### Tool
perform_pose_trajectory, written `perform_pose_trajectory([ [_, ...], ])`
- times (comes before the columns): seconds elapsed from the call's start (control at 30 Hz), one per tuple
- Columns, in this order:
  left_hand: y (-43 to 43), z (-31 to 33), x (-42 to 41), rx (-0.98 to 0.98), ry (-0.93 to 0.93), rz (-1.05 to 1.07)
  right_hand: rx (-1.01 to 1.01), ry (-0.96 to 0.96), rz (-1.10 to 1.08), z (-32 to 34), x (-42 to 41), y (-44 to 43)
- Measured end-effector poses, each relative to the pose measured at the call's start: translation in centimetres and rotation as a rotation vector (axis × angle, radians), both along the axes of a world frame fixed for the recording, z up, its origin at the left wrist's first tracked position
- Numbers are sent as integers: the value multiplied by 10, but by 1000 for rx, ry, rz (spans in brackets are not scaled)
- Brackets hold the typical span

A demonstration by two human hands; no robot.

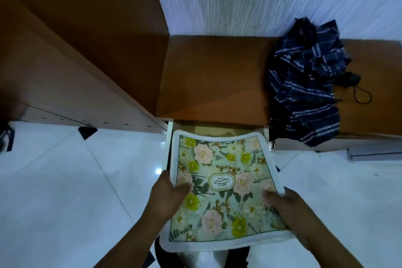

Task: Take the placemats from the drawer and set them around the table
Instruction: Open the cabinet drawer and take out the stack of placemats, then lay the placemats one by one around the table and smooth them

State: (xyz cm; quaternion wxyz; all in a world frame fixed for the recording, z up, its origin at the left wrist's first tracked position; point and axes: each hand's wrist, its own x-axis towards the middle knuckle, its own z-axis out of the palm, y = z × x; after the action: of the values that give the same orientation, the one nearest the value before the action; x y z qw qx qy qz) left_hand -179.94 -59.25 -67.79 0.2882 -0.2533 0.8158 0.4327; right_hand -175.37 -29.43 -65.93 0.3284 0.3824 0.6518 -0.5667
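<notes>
A person's two hands are gripping a floral placemat (219, 189) by its opposite sides, the left hand (167, 197) and the right hand (291, 209) each closed on an edge with thumbs pressing the printed face, apparently to keep the flexible sheet flat. White layered edges suggest a stack, though the count cannot be told. The placemat is hanging over the open drawer (217, 127), whose front is hidden beneath it. Beyond, a folded striped umbrella (309, 85) is lying across the cabinet top (215, 76), overhanging its front edge.
</notes>
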Motion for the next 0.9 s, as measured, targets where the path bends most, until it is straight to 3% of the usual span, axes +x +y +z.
perform_pose_trajectory([
  [0.17,-19,95,31,-92,183,64,64,156,29,81,-2,-21],
  [0.5,-89,324,139,-183,422,355,149,510,376,301,13,-104],
  [0.9,-278,492,443,-281,638,961,-88,810,888,462,165,-375],
])
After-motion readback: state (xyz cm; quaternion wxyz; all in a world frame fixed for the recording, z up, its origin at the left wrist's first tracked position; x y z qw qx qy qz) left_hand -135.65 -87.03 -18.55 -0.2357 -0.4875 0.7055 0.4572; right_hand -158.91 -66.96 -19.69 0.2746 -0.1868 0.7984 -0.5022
